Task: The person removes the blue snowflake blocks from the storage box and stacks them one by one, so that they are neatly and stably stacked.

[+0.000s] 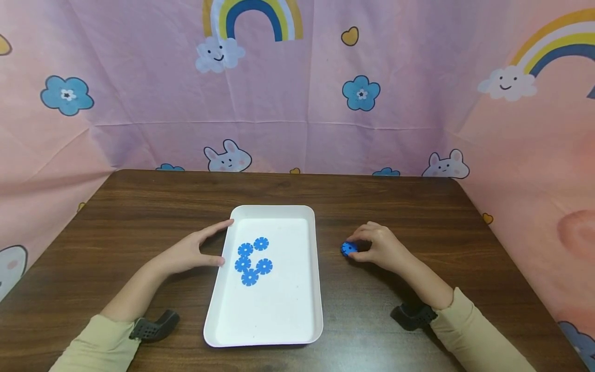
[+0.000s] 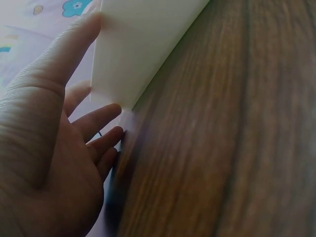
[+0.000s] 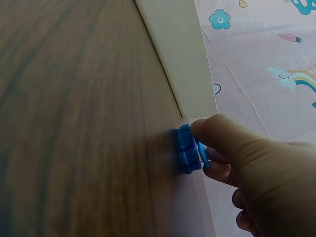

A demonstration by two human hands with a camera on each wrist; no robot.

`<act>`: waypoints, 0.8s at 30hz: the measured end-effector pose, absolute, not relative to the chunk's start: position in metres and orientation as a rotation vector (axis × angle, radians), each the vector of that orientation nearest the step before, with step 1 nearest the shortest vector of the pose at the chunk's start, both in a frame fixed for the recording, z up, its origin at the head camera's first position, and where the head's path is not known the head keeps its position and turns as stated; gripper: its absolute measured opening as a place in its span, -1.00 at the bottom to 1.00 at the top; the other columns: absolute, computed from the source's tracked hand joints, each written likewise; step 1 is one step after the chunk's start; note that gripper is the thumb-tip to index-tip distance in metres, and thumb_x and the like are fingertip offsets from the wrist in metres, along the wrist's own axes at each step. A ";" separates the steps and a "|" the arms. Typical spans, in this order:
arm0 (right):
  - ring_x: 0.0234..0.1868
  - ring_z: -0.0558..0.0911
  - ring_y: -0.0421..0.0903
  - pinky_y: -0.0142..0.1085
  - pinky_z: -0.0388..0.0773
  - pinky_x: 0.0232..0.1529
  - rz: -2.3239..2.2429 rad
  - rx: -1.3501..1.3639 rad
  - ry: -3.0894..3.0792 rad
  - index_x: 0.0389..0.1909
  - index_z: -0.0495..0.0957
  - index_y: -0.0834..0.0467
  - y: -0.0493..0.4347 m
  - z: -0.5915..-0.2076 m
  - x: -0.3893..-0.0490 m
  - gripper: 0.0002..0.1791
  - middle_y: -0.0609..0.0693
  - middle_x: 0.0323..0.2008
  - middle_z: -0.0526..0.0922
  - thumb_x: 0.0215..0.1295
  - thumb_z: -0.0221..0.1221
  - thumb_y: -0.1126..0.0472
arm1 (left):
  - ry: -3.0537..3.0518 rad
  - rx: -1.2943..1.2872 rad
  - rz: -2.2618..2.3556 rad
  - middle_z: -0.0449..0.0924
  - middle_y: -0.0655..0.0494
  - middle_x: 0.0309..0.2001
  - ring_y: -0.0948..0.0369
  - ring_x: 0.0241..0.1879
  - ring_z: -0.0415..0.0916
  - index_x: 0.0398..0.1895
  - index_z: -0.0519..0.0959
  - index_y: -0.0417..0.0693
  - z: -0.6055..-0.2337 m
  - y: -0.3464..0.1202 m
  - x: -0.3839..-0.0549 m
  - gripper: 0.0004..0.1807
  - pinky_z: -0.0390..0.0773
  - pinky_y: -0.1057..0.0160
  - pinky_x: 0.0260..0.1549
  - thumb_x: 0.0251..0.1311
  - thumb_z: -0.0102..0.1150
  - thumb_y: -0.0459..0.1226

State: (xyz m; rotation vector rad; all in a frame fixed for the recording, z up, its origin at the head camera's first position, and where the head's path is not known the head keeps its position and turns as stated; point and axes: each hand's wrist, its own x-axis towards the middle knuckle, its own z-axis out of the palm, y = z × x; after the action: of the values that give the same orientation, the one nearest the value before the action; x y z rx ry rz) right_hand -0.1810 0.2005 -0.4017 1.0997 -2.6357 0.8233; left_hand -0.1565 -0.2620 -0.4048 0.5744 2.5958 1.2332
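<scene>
Several flat blue notched discs lie in a loose cluster on the left half of a white rectangular tray. The left hand touches the tray's left side with thumb and index fingertip, its fingers spread and fairly straight; the left wrist view shows that hand against the tray wall. To the right of the tray, the right hand pinches a blue notched disc. In the right wrist view the top disc tilts away from a short stack of blue discs beneath the fingers.
Everything stands on a dark wood-grain table. A pink and purple printed cloth hangs behind it and along both sides. Each wrist carries a black strap mount.
</scene>
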 end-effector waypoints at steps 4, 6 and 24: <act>-0.26 0.52 -0.20 -0.30 0.56 -0.30 0.824 1.105 -2.639 -0.27 0.73 0.15 0.201 -0.402 -0.181 -0.71 -0.12 -0.31 0.66 -0.06 0.49 0.17 | 2.594 0.576 1.232 0.08 -0.11 0.44 -0.19 0.40 -0.07 0.46 0.18 0.22 -0.405 -0.262 -0.157 -0.05 -0.02 -0.46 0.13 -0.04 0.45 -0.06; -0.26 0.52 -0.20 -0.30 0.56 -0.30 0.824 1.107 -2.638 -0.27 0.73 0.15 0.201 -0.403 -0.182 -0.72 -0.12 -0.31 0.65 -0.06 0.48 0.17 | 2.595 0.581 1.232 0.08 -0.10 0.44 -0.18 0.40 -0.07 0.46 0.17 0.23 -0.406 -0.262 -0.157 -0.05 -0.02 -0.46 0.13 -0.03 0.44 -0.06; -0.25 0.52 -0.20 -0.29 0.54 -0.29 0.833 1.102 -2.661 -0.26 0.72 0.13 0.201 -0.402 -0.183 -0.72 -0.14 -0.31 0.65 -0.03 0.47 0.15 | 2.596 0.583 1.224 0.07 -0.10 0.44 -0.18 0.41 -0.09 0.46 0.17 0.19 -0.404 -0.262 -0.157 -0.05 -0.06 -0.46 0.14 -0.03 0.44 -0.07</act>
State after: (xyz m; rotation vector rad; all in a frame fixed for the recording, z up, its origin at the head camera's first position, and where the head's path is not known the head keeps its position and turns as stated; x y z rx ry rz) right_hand -0.1829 0.2011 -0.4019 1.1016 -2.6613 0.8326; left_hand -0.1568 -0.2617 -0.4041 0.5829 2.5965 1.2245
